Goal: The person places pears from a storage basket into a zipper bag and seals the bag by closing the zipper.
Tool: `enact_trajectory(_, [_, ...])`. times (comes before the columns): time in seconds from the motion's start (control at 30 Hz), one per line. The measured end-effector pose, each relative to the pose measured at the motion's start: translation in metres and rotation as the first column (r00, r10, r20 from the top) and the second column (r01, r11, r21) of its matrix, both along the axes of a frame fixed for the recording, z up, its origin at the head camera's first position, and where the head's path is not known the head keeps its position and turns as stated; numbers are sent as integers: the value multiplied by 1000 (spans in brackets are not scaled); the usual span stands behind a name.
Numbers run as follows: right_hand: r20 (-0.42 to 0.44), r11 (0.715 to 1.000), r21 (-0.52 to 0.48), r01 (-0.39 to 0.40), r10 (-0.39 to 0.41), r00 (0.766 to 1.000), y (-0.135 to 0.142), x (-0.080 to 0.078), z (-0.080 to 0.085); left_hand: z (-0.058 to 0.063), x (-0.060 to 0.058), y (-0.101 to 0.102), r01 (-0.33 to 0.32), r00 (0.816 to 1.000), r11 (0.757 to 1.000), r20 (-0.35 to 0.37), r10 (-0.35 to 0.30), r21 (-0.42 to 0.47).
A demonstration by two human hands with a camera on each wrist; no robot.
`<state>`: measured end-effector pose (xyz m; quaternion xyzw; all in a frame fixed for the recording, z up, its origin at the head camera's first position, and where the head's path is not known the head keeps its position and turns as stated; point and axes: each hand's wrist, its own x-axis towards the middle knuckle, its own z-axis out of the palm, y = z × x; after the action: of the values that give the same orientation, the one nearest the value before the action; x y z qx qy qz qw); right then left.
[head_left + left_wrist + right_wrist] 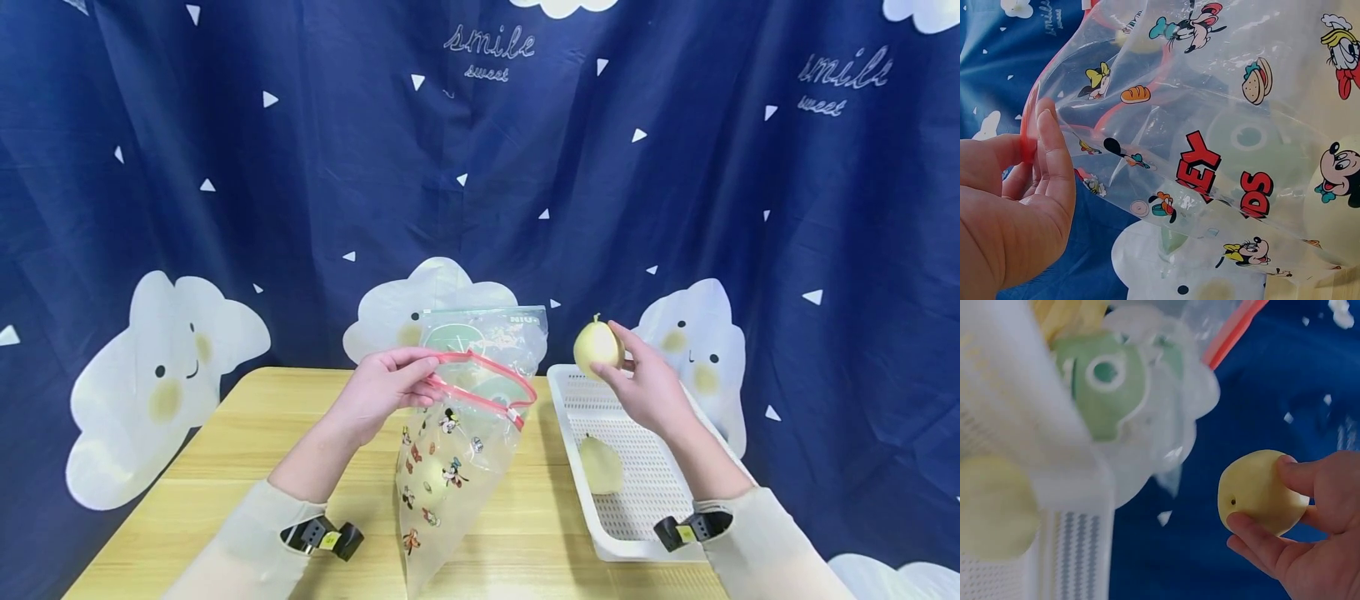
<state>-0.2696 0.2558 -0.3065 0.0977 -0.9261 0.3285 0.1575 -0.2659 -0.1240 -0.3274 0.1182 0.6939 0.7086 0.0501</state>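
Note:
My right hand [651, 385] grips a pale yellow pear [597, 348] in the air above the far end of a white plastic basket [592, 508]. Thumb and fingertips press on opposite sides of the fruit in the right wrist view. A second pear [602, 467] lies inside the basket. On the left, my left hand [386, 390] pinches the red zip edge of a clear cartoon-print zip bag [459, 454], whose mouth gapes open. Through its printed plastic a round yellowish fruit [429, 479] shows low in the bag.
Another clear bag with a green print [525, 329] stands behind the cartoon bag. Everything rests on a light wooden table [225, 467]. A dark blue curtain [315, 208] with white clouds hangs beyond its far edge.

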Motion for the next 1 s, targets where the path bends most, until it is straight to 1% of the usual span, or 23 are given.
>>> enact_trajectory(0.13, [-53,998,-13,-62,62,997,-17,12,13,0,-1,0,6,1000,1000,-7,-6,5])
enact_trajectory(0.27, [-84,993,-26,-118,115,990,-31,23,21,0,-1,0,8,1000,1000,-13,-8,7])
enact_trajectory(0.37, [-94,988,-36,-153,149,984,-41,32,26,0,-1,0,5,1000,1000,-8,-5,6])
enact_trajectory(0.57, [-109,968,-56,-246,239,965,-59,45,33,2,-1,0,0,1000,1000,-6,0,0])
enact_trajectory(0.67, [-101,957,-65,-281,274,956,-66,48,33,3,0,-1,1,1000,1000,-8,-1,2])
enact_trajectory(0.83, [-94,940,-72,-333,326,941,-78,46,27,2,0,-1,9,1000,1000,-1,-9,2])
enact_trajectory(1.0, [-69,933,-72,-353,348,935,-91,46,21,1,2,0,12,1000,1000,0,-12,5])
